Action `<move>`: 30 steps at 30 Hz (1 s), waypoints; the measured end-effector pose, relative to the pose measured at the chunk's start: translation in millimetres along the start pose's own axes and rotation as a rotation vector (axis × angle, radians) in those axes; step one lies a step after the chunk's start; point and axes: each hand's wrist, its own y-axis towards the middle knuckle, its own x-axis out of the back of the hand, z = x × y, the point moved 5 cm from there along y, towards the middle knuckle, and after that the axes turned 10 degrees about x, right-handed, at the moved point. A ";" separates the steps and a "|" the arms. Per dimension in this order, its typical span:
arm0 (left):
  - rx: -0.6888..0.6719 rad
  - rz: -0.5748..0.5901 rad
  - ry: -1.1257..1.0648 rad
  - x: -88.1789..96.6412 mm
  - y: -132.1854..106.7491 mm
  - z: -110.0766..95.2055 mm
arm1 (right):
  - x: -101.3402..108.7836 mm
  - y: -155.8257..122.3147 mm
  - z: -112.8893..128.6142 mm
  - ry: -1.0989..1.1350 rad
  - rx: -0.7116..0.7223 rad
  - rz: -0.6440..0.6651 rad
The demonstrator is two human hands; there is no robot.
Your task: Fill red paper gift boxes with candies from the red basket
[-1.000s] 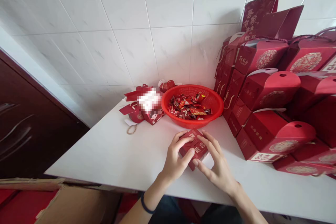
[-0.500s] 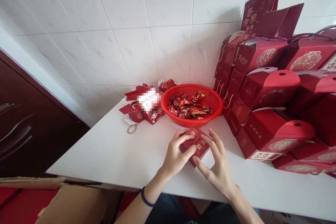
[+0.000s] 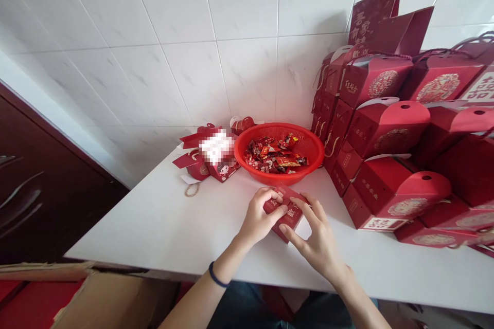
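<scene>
A small red candy box (image 3: 285, 222) with gold characters on its top sits on the white table in front of me. My left hand (image 3: 259, 218) grips its left side, with curled fingers and thumb over the top flaps. From the right, my right hand (image 3: 316, 234) holds it, the fingers bent over the top and the thumb near the front edge. Parts of the lid are hidden under my fingers. Just behind the box stands a red plastic basket (image 3: 317, 160) with wrapped candies (image 3: 276, 153) inside.
Red gift boxes (image 3: 397, 131) are stacked high on the right against the tiled wall. Several smaller red boxes and a corded one (image 3: 198, 168) lie left of the basket. An open cardboard carton (image 3: 116, 300) is below the table's front left edge.
My right hand's fingers have come down and closed in on the box top. My left hand stays on the box. The view has shifted slightly.
</scene>
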 end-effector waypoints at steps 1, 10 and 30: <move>0.013 0.011 -0.013 -0.3 3.1 -0.1 | 0.6 0.7 0.1 -0.006 0.005 -0.003; 0.305 0.134 -0.265 -6.7 24.2 7.5 | -0.4 -0.3 -4.3 -0.028 0.016 -0.016; 0.122 0.277 -0.205 1.5 22.0 0.5 | 5.4 1.6 -3.1 -0.067 0.023 -0.011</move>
